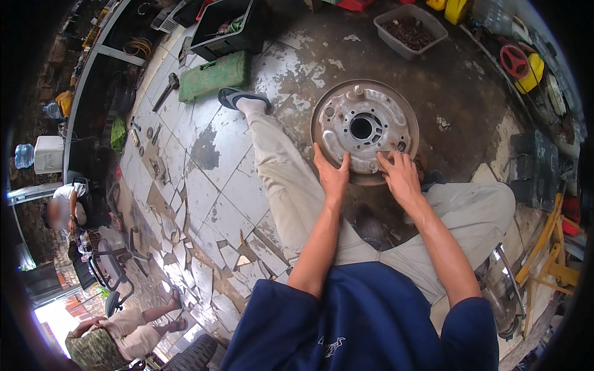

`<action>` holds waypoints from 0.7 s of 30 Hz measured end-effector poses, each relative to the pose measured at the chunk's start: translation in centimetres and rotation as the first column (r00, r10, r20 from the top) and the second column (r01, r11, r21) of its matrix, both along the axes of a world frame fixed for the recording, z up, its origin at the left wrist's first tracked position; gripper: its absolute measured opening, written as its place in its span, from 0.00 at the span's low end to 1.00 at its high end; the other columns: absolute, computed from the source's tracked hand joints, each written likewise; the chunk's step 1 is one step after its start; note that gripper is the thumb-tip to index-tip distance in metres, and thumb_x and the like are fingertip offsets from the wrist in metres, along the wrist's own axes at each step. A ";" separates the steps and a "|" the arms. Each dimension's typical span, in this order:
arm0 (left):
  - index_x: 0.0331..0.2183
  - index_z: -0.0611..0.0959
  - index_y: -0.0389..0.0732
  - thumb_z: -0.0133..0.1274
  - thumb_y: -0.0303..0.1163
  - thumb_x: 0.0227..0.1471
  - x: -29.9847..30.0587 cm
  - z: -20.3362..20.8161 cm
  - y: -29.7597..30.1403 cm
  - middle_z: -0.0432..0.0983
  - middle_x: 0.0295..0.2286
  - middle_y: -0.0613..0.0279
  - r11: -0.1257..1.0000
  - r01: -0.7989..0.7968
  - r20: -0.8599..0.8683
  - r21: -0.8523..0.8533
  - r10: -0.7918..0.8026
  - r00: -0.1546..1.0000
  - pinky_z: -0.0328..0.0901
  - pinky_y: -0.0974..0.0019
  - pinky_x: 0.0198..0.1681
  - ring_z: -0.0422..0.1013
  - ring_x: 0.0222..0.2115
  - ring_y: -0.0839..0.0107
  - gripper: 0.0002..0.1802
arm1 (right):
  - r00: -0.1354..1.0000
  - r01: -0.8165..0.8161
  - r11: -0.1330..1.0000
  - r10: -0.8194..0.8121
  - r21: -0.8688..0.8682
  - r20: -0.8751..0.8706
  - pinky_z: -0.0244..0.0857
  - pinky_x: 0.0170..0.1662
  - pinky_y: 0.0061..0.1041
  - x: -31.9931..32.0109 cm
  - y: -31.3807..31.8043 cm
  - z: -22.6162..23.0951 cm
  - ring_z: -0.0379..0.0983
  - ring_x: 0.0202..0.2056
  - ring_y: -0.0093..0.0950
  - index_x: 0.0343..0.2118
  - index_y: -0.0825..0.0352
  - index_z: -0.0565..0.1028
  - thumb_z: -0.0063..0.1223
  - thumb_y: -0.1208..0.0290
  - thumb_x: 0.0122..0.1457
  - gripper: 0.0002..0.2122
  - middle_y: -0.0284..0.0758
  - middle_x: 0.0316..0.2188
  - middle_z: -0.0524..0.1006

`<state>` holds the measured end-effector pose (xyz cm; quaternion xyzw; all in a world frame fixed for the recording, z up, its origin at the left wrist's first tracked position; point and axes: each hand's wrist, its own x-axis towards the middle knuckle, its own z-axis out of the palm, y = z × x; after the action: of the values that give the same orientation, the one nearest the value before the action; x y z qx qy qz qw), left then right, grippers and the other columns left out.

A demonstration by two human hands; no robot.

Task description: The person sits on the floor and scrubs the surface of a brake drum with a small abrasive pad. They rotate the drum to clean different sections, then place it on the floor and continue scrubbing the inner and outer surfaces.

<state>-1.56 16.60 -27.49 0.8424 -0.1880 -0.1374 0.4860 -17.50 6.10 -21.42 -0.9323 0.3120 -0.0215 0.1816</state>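
A round, rusty metal brake backing plate (337,123) lies on the floor between my legs, its face upward. It has a round centre opening and several smaller holes. My left hand (333,176) grips its lower left rim, the thumb on the face and the other fingers along the edge. My right hand (401,176) is at the lower right part of the plate. Its fingers are bent and pressed together, with the tips against the face near a hole. Whatever may be between those fingertips is hidden.
Beyond the plate stand a tub of rusty parts (413,34) and a black crate (226,28). A green case (215,77) and a hammer (166,91) lie at the left. A dark box (535,170) is at the right. Broken tiles (204,272) and two people are at lower left.
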 end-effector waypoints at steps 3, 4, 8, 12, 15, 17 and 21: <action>0.64 0.52 0.32 0.64 0.41 0.49 0.0 0.1 0.0 0.51 0.61 0.37 1.000 -0.002 -0.021 0.006 0.002 1.000 0.49 0.55 0.65 0.51 0.63 0.46 0.52 | 1.000 -0.003 1.000 0.003 -0.015 0.009 0.62 0.51 0.40 -0.1 0.0 -0.3 0.65 0.48 0.37 0.58 0.54 0.71 0.60 0.75 0.50 0.29 0.35 0.46 0.69; 0.64 0.53 0.32 0.64 0.41 0.49 0.0 0.2 0.0 0.52 0.61 0.37 1.000 -0.001 -0.030 0.011 0.001 1.000 0.50 0.55 0.65 0.52 0.62 0.46 0.52 | 1.000 -0.003 1.000 0.003 -0.019 0.008 0.62 0.51 0.40 -0.1 0.0 -0.4 0.65 0.48 0.37 0.58 0.54 0.71 0.60 0.75 0.50 0.29 0.35 0.46 0.69; 0.64 0.54 0.33 0.64 0.41 0.50 0.1 0.2 0.0 0.55 0.59 0.39 1.000 0.011 -0.050 0.025 -0.010 0.999 0.51 0.54 0.64 0.54 0.61 0.46 0.50 | 1.000 0.009 0.997 -0.009 -0.073 -0.003 0.63 0.51 0.39 -0.1 0.1 -0.8 0.65 0.48 0.37 0.58 0.53 0.71 0.59 0.76 0.50 0.28 0.34 0.46 0.69; 0.63 0.56 0.35 0.64 0.41 0.49 0.2 -0.5 0.1 0.59 0.55 0.36 1.000 0.011 0.008 0.028 -0.011 1.000 0.56 0.52 0.61 0.59 0.57 0.42 0.49 | 1.000 0.018 0.999 -0.018 -0.044 0.008 0.63 0.50 0.39 0.1 0.2 -0.5 0.65 0.48 0.36 0.57 0.53 0.72 0.58 0.76 0.51 0.27 0.35 0.46 0.69; 0.63 0.56 0.36 0.64 0.41 0.49 0.3 -0.7 0.2 0.59 0.54 0.36 0.999 0.020 0.029 0.033 -0.021 0.999 0.57 0.51 0.60 0.60 0.56 0.41 0.48 | 1.000 0.012 0.999 -0.012 -0.041 0.019 0.63 0.50 0.39 0.1 0.2 -0.5 0.65 0.48 0.36 0.57 0.53 0.72 0.58 0.75 0.52 0.26 0.35 0.46 0.69; 0.63 0.57 0.36 0.64 0.41 0.49 0.3 -0.5 0.2 0.59 0.54 0.36 0.999 0.031 0.012 0.039 -0.031 0.999 0.58 0.51 0.59 0.61 0.55 0.41 0.48 | 1.000 0.016 0.999 -0.015 -0.042 0.018 0.63 0.49 0.39 0.0 0.2 -0.4 0.65 0.48 0.36 0.57 0.54 0.72 0.58 0.75 0.52 0.26 0.35 0.46 0.69; 0.63 0.58 0.37 0.64 0.40 0.49 0.4 -0.2 0.3 0.60 0.53 0.36 0.998 0.035 0.008 0.052 -0.035 0.999 0.58 0.51 0.58 0.61 0.55 0.40 0.47 | 1.000 0.011 0.998 -0.010 -0.066 0.016 0.63 0.49 0.40 0.1 0.2 -0.7 0.65 0.48 0.37 0.56 0.55 0.72 0.57 0.73 0.54 0.24 0.35 0.46 0.69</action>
<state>-1.18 16.85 -27.66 0.8518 -0.2012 -0.1471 0.4609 -17.40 6.30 -22.09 -0.9360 0.3145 -0.0399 0.1529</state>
